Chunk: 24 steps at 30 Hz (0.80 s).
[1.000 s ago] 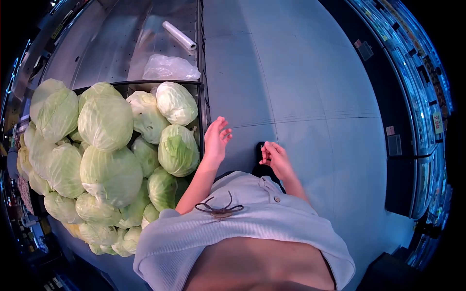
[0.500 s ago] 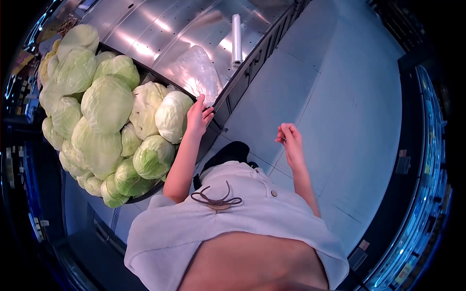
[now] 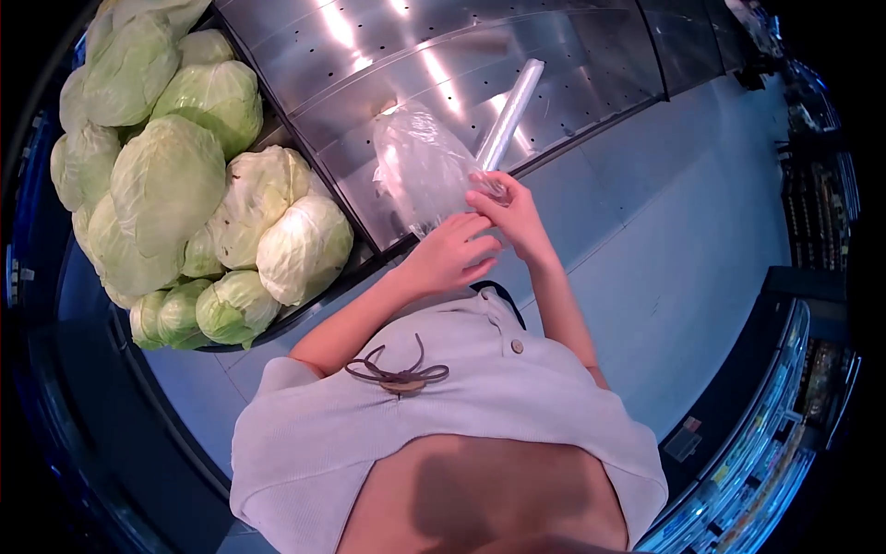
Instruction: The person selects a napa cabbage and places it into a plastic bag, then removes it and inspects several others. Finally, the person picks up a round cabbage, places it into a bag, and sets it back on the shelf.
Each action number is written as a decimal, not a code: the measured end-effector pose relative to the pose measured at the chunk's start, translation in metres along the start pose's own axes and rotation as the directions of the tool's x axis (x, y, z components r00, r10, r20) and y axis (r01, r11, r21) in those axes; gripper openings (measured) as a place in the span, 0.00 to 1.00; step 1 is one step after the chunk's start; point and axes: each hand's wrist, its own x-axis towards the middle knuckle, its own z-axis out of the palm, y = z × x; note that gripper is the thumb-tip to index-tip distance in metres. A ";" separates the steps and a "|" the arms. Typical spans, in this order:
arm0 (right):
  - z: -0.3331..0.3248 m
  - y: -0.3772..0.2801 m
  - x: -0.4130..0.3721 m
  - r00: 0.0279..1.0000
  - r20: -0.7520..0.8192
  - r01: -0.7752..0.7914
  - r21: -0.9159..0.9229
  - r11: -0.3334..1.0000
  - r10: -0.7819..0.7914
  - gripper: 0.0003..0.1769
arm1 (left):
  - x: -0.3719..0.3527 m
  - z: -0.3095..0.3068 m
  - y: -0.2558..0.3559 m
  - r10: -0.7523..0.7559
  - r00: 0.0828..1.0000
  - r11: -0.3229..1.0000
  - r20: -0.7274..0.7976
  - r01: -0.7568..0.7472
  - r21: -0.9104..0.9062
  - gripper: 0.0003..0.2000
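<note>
A crumpled clear plastic bag (image 3: 425, 166) lies on the metal shelf, with one end drawn toward me. My right hand (image 3: 513, 214) pinches that end between thumb and fingers. Just left of it and lower is my left hand (image 3: 450, 254), its fingers loosely bent and apart, close against the bag's near edge. The left thumb is hidden. Behind my right hand a roll of clear plastic bags (image 3: 510, 115) lies slanted on the shelf. To the left, a heap of pale green cabbages (image 3: 171, 185) fills a dark-edged bin; neither hand touches them.
The perforated metal shelf (image 3: 591, 83) has a dark front rim. A dark divider (image 3: 318, 166) separates it from the cabbages. Grey tiled floor (image 3: 664, 231) runs along the right, bordered by lit display cases (image 3: 752, 480).
My right hand has moved from over the floor to the bag and taken its end. My left hand has shifted right, away from the cabbages. The view has turned.
</note>
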 end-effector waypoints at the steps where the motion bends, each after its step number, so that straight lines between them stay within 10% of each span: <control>1: -0.011 0.006 0.011 0.998 0.038 -0.046 0.042 0.998 0.045 0.15 | 0.002 0.001 -0.002 0.009 1.000 0.999 0.008 -0.009 -0.037 0.11; 6: -0.050 0.011 0.055 0.984 0.144 -0.132 0.210 0.969 0.103 0.11 | 0.011 -0.010 -0.023 -0.485 0.841 0.875 -0.240 0.463 -0.142 0.20; 11: -0.070 -0.002 0.081 0.945 0.282 -0.210 0.135 0.968 0.165 0.13 | 0.012 -0.017 -0.037 -0.628 0.412 0.591 -0.660 0.804 -0.060 0.37; 14: -0.076 -0.009 0.095 0.901 0.362 -0.264 0.022 0.964 0.238 0.15 | 0.008 -0.002 -0.055 -0.887 0.081 0.314 -0.455 0.829 -0.463 0.39; 18: -0.074 -0.028 0.119 0.884 0.429 -0.182 -0.049 0.982 0.186 0.11 | 0.019 0.009 -0.083 -0.944 0.276 0.326 -0.182 0.689 -0.647 0.14; 24: -0.079 -0.176 0.121 0.678 0.131 0.733 -0.051 0.678 -0.723 0.09 | 0.125 -0.124 0.049 -0.349 0.185 0.858 -0.919 0.457 -0.234 0.16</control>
